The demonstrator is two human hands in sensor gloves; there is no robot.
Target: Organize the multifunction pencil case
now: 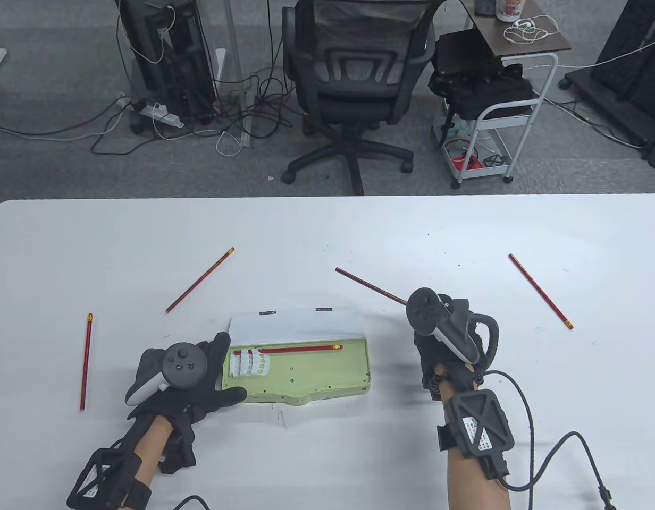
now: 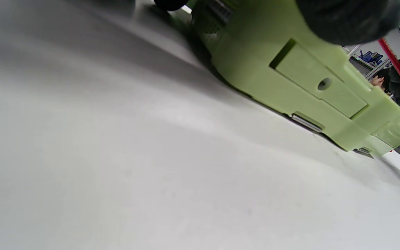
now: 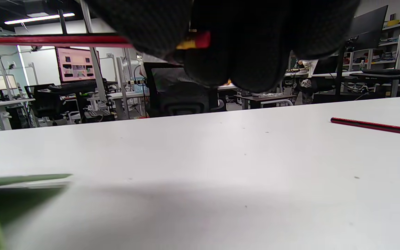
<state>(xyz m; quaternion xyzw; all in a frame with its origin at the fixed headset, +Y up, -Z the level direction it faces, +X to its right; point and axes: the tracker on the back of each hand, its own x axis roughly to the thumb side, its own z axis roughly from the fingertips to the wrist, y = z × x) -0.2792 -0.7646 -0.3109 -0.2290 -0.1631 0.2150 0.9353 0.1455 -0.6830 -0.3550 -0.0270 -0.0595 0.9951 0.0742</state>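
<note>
A light green pencil case (image 1: 317,372) lies open, its white-lined lid (image 1: 295,323) folded back. One red pencil (image 1: 290,349) lies inside along the back wall, above a white slotted holder (image 1: 248,363). My left hand (image 1: 221,372) holds the case's left end between fingers and thumb; the left wrist view shows the case's side (image 2: 290,76) close up. To the right of the case, my right hand (image 1: 426,342) is raised and grips another red pencil (image 1: 367,285) near its eraser end. That pencil (image 3: 61,40) crosses the top of the right wrist view.
Three more red pencils lie loose on the white table (image 1: 327,234): one at far left (image 1: 86,361), one back left (image 1: 200,280), one at right (image 1: 540,291), also in the right wrist view (image 3: 377,125). An office chair (image 1: 354,69) and cart (image 1: 497,106) stand beyond the table.
</note>
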